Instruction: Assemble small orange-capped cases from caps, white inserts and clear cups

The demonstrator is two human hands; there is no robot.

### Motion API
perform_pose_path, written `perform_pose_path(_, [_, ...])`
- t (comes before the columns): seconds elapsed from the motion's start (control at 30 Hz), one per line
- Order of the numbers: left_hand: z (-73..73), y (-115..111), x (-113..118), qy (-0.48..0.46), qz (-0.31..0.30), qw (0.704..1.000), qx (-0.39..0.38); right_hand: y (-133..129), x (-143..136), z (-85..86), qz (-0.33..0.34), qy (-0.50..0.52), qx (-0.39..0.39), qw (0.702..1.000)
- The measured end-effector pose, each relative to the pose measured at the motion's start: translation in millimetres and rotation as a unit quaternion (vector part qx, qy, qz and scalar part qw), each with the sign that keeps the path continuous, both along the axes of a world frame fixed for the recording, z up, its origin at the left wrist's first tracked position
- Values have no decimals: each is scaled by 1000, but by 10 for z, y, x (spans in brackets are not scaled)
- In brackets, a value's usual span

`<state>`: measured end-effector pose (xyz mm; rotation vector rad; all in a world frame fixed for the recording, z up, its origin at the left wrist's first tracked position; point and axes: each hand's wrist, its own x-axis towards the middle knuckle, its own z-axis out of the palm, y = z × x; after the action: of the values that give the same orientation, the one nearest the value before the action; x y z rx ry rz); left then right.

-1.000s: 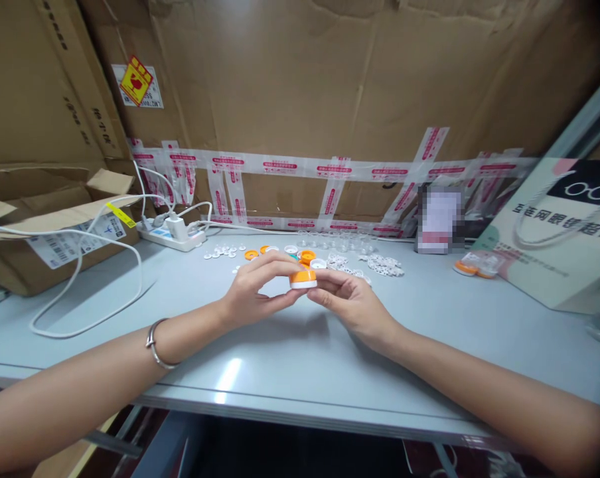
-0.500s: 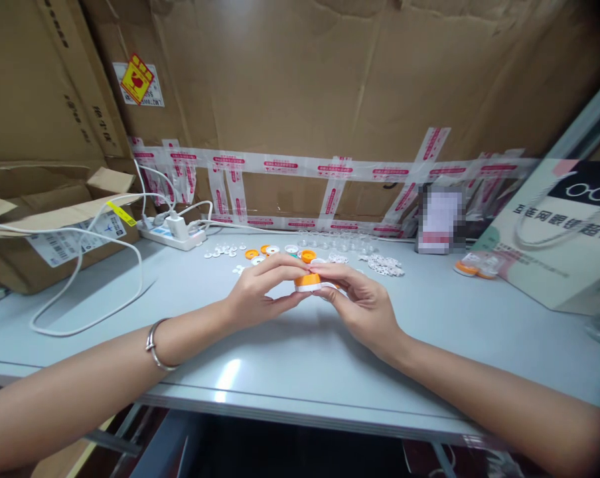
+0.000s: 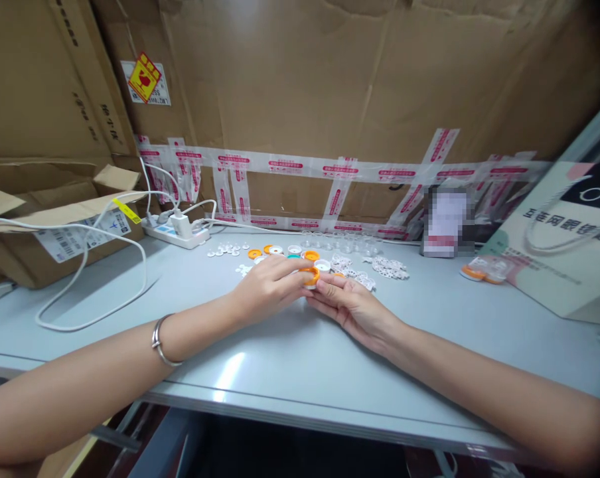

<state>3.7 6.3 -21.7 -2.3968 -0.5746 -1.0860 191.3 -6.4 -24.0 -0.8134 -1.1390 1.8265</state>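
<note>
Between my hands, just above the table, is an orange-and-white round plastic part, its orange ring-shaped side facing up and towards me. My left hand is closed on it from the left, fingers bent over its near side and covering part of it. On the right, my right hand pinches its edge with the thumb on top and fingers beneath. Behind the hands lie loose orange rings, white round caps and a teal piece.
Small white pieces, clear plastic cups and white perforated parts lie towards the back. A power strip with white cables and a cardboard box stand left. A phone, orange-and-clear cases and a paper bag are right.
The orange-and-white part has tipped so its hollow orange side shows. My right hand has turned, its palm more upward with fingers underneath. The view has shifted slightly.
</note>
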Motion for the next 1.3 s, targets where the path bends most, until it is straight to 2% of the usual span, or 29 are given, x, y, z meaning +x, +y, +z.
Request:
perform_pose_path(0.13, [-22,16,20,5,-18,998,-63,36,18,-36,-28,9,-11,1000])
perform_pose_path(0.27, [-19,18,45,-33,-41,993,-103,55,18,-56,-65,17,-21,998])
perform_pose_path(0.47, [-17,-5,52,-103,-55,980,-164,42,6,-55,-58,47,-15,997])
perform_pose_path(0.6, [-36,3,31,-127,-44,978,-161,32,13,-49,-28,65,-22,997])
perform_pose_path(0.73, [-23,1,37,-106,-68,979,-157,42,25,-64,-39,64,-23,997])
perform_pose_path(0.97, [-11,-12,53,-124,-75,963,-227,29,5,-31,-54,45,-18,997])
perform_pose_path(1.3, [28,-15,44,-136,-39,964,-224,35,28,-42,-59,62,-39,996])
